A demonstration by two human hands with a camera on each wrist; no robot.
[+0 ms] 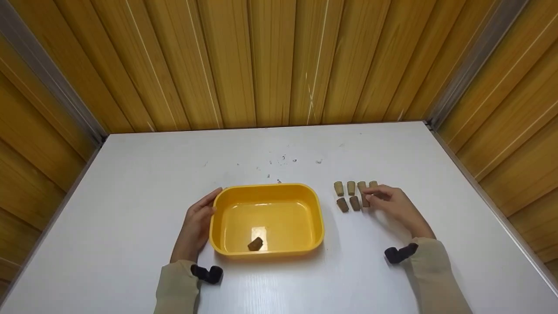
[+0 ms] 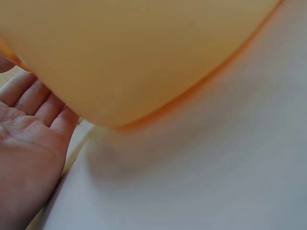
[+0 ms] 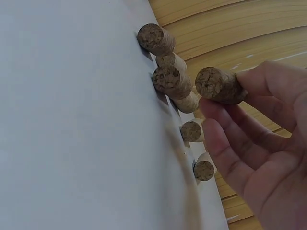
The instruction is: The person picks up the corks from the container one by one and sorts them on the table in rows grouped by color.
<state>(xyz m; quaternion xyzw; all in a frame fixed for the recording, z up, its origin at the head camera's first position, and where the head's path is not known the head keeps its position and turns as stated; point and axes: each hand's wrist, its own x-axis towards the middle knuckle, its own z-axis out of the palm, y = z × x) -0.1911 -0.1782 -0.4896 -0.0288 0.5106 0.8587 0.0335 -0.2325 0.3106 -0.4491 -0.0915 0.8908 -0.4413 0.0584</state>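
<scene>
At the left side of a yellow plastic tray (image 1: 267, 254) is my left hand (image 1: 198, 226), its fingers and thumb touching the outer wall and rim. The left wrist view shows that hand's palm (image 2: 31, 143) turned to the camera, fingers nearly straight, tips hidden behind the tray. Inside the tray, near its front wall, lies one brown cork stopper (image 1: 255, 244). My right hand (image 1: 394, 207) pinches another dark cork stopper (image 3: 218, 86) between thumb and fingers, raised off the table in the right wrist view. Beside it stand or lie two dark cork stoppers (image 1: 355, 203) and a row of several paler ones (image 1: 351, 188).
The white table (image 1: 144, 183) carries small dark specks (image 1: 283, 158) behind the tray. Wood-patterned panels (image 1: 270, 65) rise along the back and both sides. A black wrist mount (image 1: 208, 274) sits at my left cuff, another (image 1: 401, 253) at my right.
</scene>
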